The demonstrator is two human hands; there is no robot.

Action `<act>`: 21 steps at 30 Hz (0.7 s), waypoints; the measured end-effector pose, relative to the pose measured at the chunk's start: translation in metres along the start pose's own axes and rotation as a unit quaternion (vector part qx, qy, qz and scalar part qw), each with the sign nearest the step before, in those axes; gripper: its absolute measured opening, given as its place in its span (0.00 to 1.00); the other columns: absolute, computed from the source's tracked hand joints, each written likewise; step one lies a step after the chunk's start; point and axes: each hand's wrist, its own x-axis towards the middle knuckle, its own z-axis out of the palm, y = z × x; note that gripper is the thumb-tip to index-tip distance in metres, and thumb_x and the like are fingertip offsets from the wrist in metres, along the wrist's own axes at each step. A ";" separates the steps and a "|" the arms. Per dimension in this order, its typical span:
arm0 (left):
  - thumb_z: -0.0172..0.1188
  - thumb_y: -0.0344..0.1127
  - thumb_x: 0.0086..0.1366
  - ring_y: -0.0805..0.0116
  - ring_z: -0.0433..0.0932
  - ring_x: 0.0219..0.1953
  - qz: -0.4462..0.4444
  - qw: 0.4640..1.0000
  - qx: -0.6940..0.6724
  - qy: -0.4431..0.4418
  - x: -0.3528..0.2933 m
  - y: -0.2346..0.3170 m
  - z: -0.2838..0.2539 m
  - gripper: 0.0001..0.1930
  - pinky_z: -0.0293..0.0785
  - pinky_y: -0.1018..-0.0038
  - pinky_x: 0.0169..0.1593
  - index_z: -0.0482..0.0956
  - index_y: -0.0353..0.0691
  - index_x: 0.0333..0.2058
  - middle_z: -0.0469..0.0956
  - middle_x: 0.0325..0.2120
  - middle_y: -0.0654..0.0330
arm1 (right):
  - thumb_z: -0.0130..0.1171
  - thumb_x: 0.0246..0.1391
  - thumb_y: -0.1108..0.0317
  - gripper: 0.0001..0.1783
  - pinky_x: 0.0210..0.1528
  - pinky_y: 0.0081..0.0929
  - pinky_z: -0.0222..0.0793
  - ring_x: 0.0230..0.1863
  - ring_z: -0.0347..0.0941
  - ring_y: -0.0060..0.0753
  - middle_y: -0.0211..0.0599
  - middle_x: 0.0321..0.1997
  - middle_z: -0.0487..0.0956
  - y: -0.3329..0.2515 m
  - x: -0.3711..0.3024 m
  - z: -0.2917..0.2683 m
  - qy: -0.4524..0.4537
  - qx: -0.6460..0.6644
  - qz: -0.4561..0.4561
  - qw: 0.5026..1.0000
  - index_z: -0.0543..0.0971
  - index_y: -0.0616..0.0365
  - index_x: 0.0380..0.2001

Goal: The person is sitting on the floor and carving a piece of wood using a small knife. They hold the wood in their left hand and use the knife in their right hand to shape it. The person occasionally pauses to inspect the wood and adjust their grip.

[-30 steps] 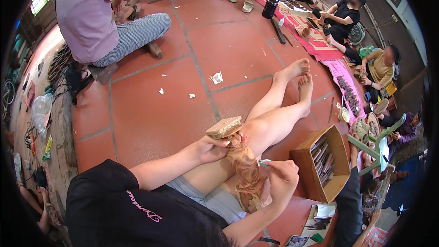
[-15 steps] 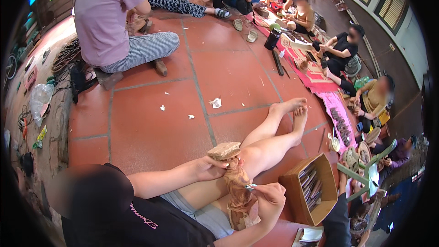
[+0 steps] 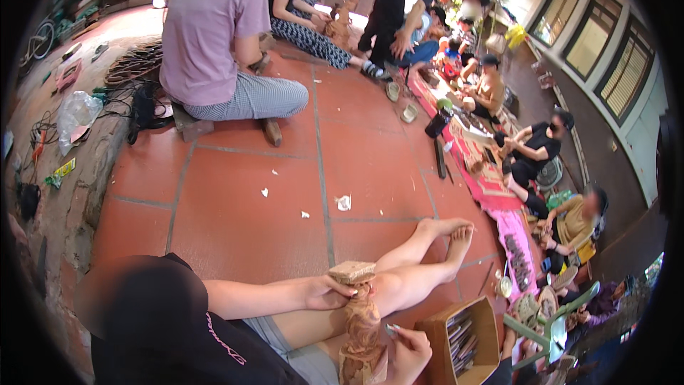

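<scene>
A brown carved wooden figure (image 3: pixel 362 324) rises over my bare legs. It has a pale square block (image 3: pixel 352 271) at its upper end and a rough, paler lower end. My left hand (image 3: pixel 329 292) is closed around the narrow part just under that block. Close by the figure's right side is my right hand (image 3: pixel 410 349), its fingers bent together in a pinch. Pale bluish nails show at its fingertips; whatever lies between them is too small to make out. Fine carved folds run along the figure's middle.
On my right stands a cardboard box (image 3: pixel 436 342) full of long, thin tools, with a green stool (image 3: pixel 545 339) beyond it. A person in a lilac shirt (image 3: pixel 214 36) sits ahead left. Several people sit along the red mat (image 3: pixel 491 178). Paper scraps (image 3: pixel 343 203) dot the tiled floor.
My view has tilted upward, so the floor and people appear lower. My right fingers have come away from the figure's side, where they were touching it. My left hand keeps its grip.
</scene>
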 end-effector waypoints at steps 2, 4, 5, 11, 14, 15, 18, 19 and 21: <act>0.57 0.19 0.56 0.60 0.68 0.59 0.002 1.000 -0.025 0.000 -0.001 0.002 -0.004 0.24 0.59 0.65 0.64 0.68 0.32 0.54 0.73 0.52 0.49 | 0.63 0.42 0.85 0.13 0.37 0.22 0.73 0.33 0.76 0.25 0.37 0.32 0.81 -0.014 -0.001 -0.009 0.003 -0.018 0.005 1.000 0.84 0.62 0.34; 0.55 0.18 0.57 0.63 0.71 0.56 0.005 1.000 -0.020 -0.005 -0.003 0.005 0.008 0.23 0.61 0.69 0.62 0.68 0.32 0.53 0.74 0.50 0.51 | 0.63 0.43 0.84 0.13 0.36 0.22 0.72 0.32 0.75 0.25 0.37 0.31 0.80 -0.018 -0.002 -0.011 0.008 -0.012 0.008 1.000 0.83 0.62 0.34; 0.54 0.18 0.58 0.64 0.72 0.54 0.005 1.000 -0.018 -0.008 -0.003 0.006 0.013 0.23 0.63 0.70 0.61 0.68 0.32 0.53 0.75 0.49 0.52 | 0.63 0.43 0.84 0.12 0.36 0.22 0.72 0.31 0.75 0.25 0.36 0.31 0.80 -0.019 -0.002 -0.011 0.011 -0.010 0.009 1.000 0.83 0.62 0.34; 0.55 0.19 0.57 0.66 0.73 0.53 0.000 1.000 -0.001 0.020 -0.004 0.004 0.010 0.21 0.64 0.72 0.60 0.70 0.33 0.51 0.76 0.48 0.54 | 0.59 0.44 0.86 0.13 0.38 0.22 0.71 0.33 0.75 0.27 0.37 0.31 0.80 -0.027 0.003 -0.007 -0.035 0.025 -0.038 0.998 0.83 0.63 0.35; 0.57 0.19 0.57 0.65 0.71 0.55 0.004 1.000 -0.017 0.005 -0.007 0.004 0.010 0.22 0.64 0.69 0.60 0.69 0.34 0.52 0.74 0.51 0.54 | 0.57 0.46 0.87 0.13 0.39 0.23 0.72 0.34 0.75 0.28 0.38 0.32 0.80 -0.013 0.005 0.004 -0.066 0.037 -0.049 0.996 0.83 0.64 0.35; 0.57 0.19 0.57 0.65 0.72 0.54 0.003 1.000 -0.012 0.009 -0.007 0.004 0.009 0.22 0.65 0.69 0.59 0.69 0.35 0.52 0.74 0.50 0.55 | 0.57 0.46 0.87 0.12 0.40 0.23 0.72 0.34 0.75 0.28 0.38 0.32 0.80 -0.009 0.005 0.008 -0.054 0.058 -0.024 0.997 0.82 0.65 0.34; 0.57 0.19 0.57 0.67 0.72 0.52 0.005 1.000 0.004 0.011 -0.006 0.001 0.002 0.22 0.66 0.69 0.58 0.70 0.36 0.52 0.75 0.50 0.58 | 0.58 0.47 0.85 0.10 0.42 0.23 0.72 0.34 0.75 0.26 0.38 0.32 0.80 -0.004 0.001 0.014 -0.033 0.097 0.021 0.994 0.81 0.67 0.34; 0.57 0.19 0.57 0.67 0.72 0.53 0.009 1.000 0.010 0.003 -0.005 0.000 0.000 0.22 0.65 0.69 0.58 0.70 0.36 0.52 0.75 0.50 0.58 | 0.58 0.48 0.85 0.10 0.42 0.23 0.72 0.35 0.75 0.26 0.38 0.32 0.80 -0.003 0.002 0.013 -0.032 0.085 0.019 0.996 0.81 0.68 0.34; 0.57 0.19 0.57 0.67 0.72 0.53 0.009 1.000 0.013 0.004 -0.004 0.000 0.000 0.23 0.65 0.70 0.58 0.69 0.36 0.53 0.75 0.50 0.58 | 0.58 0.48 0.85 0.10 0.41 0.23 0.72 0.35 0.75 0.26 0.38 0.32 0.80 -0.001 0.000 0.009 -0.027 0.056 0.016 0.998 0.81 0.68 0.35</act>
